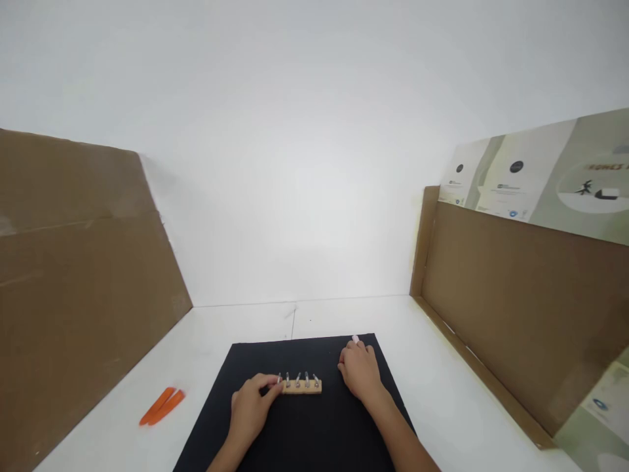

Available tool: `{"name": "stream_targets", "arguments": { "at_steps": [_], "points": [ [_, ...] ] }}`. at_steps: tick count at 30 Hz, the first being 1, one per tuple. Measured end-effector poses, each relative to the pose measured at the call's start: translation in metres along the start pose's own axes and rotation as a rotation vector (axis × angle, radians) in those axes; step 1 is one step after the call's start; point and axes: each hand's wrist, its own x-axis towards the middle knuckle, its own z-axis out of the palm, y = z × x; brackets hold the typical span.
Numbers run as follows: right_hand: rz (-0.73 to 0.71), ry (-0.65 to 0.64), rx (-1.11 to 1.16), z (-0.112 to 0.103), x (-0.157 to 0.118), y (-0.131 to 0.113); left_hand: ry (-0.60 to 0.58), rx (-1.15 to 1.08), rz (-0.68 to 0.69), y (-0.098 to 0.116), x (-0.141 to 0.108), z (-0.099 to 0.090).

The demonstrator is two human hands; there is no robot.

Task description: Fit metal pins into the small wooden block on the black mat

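Observation:
A short wooden block (302, 387) lies on a black mat (295, 446) with several metal screws (297, 379) standing in a row along it. My left hand (250, 410) is at the block's left end, thumb and forefinger pinched around the leftmost screw. To the right of the block, my right hand (360, 370) rests on the mat with its fingers curled. A small white piece (355, 339) shows at its fingertips and seems pinched there, though it is mostly hidden.
Two orange strips (162, 406), perhaps plastic pry tools, lie on the white table (442, 367) left of the mat. Brown cardboard panels (73, 282) stand along the left side, and another (511, 308) along the right. A white wall rises behind.

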Motion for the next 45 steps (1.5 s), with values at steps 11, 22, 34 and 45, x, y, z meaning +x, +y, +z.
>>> {"name": "stream_targets", "arguments": {
  "at_steps": [11, 22, 34, 45],
  "points": [
    [-0.003, 0.074, -0.019, 0.007, 0.002, -0.009, -0.083, -0.05, 0.144, -0.001, 0.052, 0.013],
    [-0.115, 0.108, 0.219, 0.011, 0.009, 0.002, -0.149, -0.122, 0.235, -0.007, 0.053, 0.011],
    [-0.045, 0.201, 0.498, 0.01, 0.005, -0.001, 0.098, -0.177, 0.15, 0.0, 0.049, 0.013],
    [-0.02, 0.138, 1.276, -0.004, -0.01, -0.039, 0.278, -0.182, 0.566, 0.027, 0.021, 0.01]
  ]
}}
